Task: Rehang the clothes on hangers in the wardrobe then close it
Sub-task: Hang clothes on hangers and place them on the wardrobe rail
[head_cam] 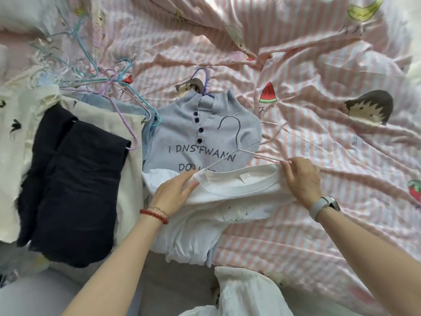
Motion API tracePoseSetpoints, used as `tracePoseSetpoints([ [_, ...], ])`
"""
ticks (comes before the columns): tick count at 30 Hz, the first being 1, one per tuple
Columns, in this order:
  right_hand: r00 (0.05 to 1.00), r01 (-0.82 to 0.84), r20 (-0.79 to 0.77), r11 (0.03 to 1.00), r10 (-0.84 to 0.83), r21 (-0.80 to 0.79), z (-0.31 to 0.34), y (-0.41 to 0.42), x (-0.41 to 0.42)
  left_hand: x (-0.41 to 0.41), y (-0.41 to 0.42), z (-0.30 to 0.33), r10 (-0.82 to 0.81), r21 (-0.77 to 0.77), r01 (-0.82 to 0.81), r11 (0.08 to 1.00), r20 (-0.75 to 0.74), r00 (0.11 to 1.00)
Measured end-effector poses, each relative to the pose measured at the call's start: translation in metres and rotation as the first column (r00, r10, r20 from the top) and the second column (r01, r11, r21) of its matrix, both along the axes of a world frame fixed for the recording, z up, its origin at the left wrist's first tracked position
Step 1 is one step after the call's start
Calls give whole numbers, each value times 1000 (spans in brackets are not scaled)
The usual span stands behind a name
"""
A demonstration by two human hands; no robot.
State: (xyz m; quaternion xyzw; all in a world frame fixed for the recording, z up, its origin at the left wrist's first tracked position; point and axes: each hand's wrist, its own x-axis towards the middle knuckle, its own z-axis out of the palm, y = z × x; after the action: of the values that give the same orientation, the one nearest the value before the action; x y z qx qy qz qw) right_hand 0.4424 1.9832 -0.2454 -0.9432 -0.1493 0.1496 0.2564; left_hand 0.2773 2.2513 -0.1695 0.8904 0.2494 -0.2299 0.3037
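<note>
Pink-striped cartoon bedsheet, rumpled, covers the bed I'm looking down on. At its near edge lies the white t-shirt, a wire hanger angled into its collar: my left hand pinches the collar's left side, my right hand pinches hanger arm and fabric at the collar's right. Just beyond, partly under the hanger's hook, a lavender knit top already sits on a purple hanger; to the left, dark navy shorts on cream garments, and a tangle of loose hangers.
</note>
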Motion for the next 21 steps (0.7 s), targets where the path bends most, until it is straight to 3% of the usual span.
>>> tracePoseSetpoints([
  [5, 975, -214, 78, 970, 206, 113, 37, 58, -20, -75, 0, 35, 349, 131, -379, 916, 204, 915],
  [8, 929, -365, 119, 918, 350, 153, 62, 96, -45, -133, -3, 53, 513, 198, -564, 802, 256, 819],
  [12, 801, -592, 210, 794, 560, 142, 91, 134, -105, -228, -29, 70, 694, 140, -751, 646, 302, 653],
  [17, 567, -824, 183, 555, 803, 115, 117, 166, -209, -357, -82, 91, 861, 180, -934, 309, 364, 355],
  [21, 272, -961, 196, 254, 942, 113, 126, 184, -301, -456, -140, 106, 865, 271, -963, -9, 485, 128],
])
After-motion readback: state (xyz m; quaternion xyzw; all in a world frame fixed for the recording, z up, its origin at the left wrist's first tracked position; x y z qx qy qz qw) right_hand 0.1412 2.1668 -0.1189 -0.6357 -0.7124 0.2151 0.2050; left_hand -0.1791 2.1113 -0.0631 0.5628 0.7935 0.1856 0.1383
